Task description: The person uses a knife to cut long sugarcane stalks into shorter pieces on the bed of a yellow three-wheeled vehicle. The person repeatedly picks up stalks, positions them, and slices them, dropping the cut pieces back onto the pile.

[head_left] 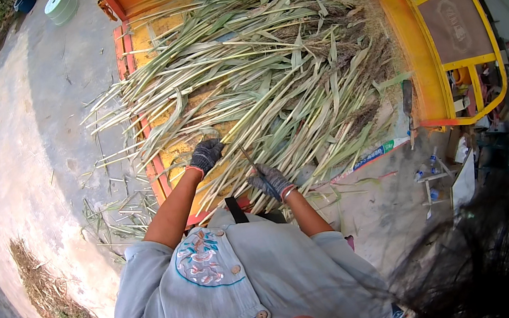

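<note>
Green stalks: lie in 1 broad, loose heap, cut ends toward the left, leaves tangled throughout; reach from just beside the left hand and right hand to the far side of the bed.
Left hand: wears a dark knitted glove; rests at the near left part of the heap, knuckles up, fingers bent toward the stalks just beside; cannot tell whether closed around any, fingertips being hidden.
Right hand: wears a grey glove; set lower and to the right of the left hand, over the near edge of the heap; fingers wrapped around 1 tool.
Thin dark tool: projects from the right grip, tip pointing up and left toward the stalks, between the 2 hands; exact kind too small to tell.
Seed heads: brownish, bunched at the right end of the heap, well apart from both hands.
Cargo bed: yellow, worn, red along the left edge; bears the heap, with some cut ends overhanging that edge.
Loose scraps: lie scattered on the concrete ground, left of the bed.
Pale green drum: stands at upper left, well apart.
</note>
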